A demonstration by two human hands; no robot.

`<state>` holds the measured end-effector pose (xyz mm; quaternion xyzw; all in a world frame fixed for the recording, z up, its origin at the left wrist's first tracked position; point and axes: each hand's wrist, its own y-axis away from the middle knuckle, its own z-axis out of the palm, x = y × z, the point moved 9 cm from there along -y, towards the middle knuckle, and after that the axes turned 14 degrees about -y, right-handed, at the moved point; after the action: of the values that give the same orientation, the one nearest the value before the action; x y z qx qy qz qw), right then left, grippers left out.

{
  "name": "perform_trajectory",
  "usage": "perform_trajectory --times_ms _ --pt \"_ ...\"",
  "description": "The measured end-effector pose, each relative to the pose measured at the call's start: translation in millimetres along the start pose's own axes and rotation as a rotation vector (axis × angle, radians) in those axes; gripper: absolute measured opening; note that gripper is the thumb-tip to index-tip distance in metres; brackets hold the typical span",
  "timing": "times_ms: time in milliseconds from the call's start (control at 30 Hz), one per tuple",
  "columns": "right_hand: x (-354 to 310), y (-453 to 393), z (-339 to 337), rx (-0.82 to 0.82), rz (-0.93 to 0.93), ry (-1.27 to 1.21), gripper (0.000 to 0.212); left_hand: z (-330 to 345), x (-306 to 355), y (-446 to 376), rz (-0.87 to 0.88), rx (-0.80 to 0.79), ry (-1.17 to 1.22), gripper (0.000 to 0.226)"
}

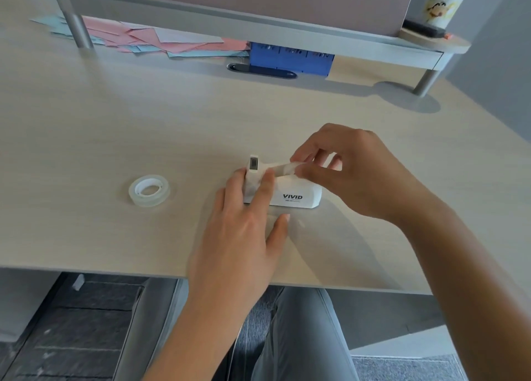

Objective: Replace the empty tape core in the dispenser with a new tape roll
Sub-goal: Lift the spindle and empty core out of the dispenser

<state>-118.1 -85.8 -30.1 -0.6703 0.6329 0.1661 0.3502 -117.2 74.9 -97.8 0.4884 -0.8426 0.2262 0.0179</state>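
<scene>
Head view: white tape dispenser [296, 195] marked VIVID sits on the light wood counter [115, 127], near the front edge, cutter end pointing away and left. Left hand [244, 222] lies flat over the dispenser's left end, fingers spread, two fingers straddling the upright cutter post [253, 165], thumb resting on the counter just in front of the body. Right hand [353, 173] hovers over the dispenser's top right, thumb and index pinched on a pale strip or core piece [283, 169] that runs from the fingertips toward the cutter post; blurred, cannot tell if it is tape end or the empty core. Other right fingers curled loosely.

New tape roll [149, 190], clear with white core, lies flat on the counter to the left of the dispenser, well apart from both hands, untouched.

Back of counter: pink and blue paper sheets [161, 40] fanned under a raised shelf [258, 27], blue box [290, 59] beside them, dark oval cable slot [261, 71] just in front of it. Printed cup [445, 3] on the shelf's right end. Grey trousers [301, 332] visible below the counter edge.
</scene>
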Motion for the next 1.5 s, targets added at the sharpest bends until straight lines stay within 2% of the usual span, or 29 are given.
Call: perform_trajectory --times_ms 267,567,667,767,867,1000,1067,1167,1367,1500 --pt "12.4 19.7 2.0 0.216 -0.033 -0.186 0.007 -0.6 -1.3 0.1 0.005 0.011 0.011 0.062" --pt "15.1 26.9 -4.6 0.363 -0.036 -0.357 0.008 -9.5 0.3 3.3 0.011 0.095 0.041 0.067" --pt "13.6 31.1 -6.4 0.407 -0.030 -0.378 0.006 -18.4 -7.1 4.4 -0.057 0.187 0.152 0.068" --pt "10.3 37.5 -9.6 0.445 -0.009 -0.459 0.005 -41.7 -8.5 10.3 -0.079 0.393 0.317 0.053" --pt "5.7 47.2 -7.5 0.441 0.051 -0.641 0.007 -55.2 -2.9 12.9 -0.089 0.458 0.506 0.041" --pt "-0.4 62.3 2.1 0.394 0.128 -0.812 0.010 -45.8 -0.6 6.6 -0.234 0.285 0.915 0.026" --pt "0.1 67.2 6.4 0.380 0.168 -0.862 0.011 -38.1 2.3 3.4 -0.271 0.178 1.038 0.017" --pt "2.6 73.0 11.0 0.376 0.219 -0.921 0.009 -30.2 3.9 4.2 -0.297 0.090 1.167 0.015" --pt "0.4 81.5 22.1 0.348 0.278 -0.944 0.010 -18.7 -5.0 14.9 -0.392 0.056 1.325 0.013" --pt "-4.0 84.3 28.6 0.339 0.301 -0.994 0.025 -12.3 -10.6 21.1 -0.426 0.007 1.418 0.010"
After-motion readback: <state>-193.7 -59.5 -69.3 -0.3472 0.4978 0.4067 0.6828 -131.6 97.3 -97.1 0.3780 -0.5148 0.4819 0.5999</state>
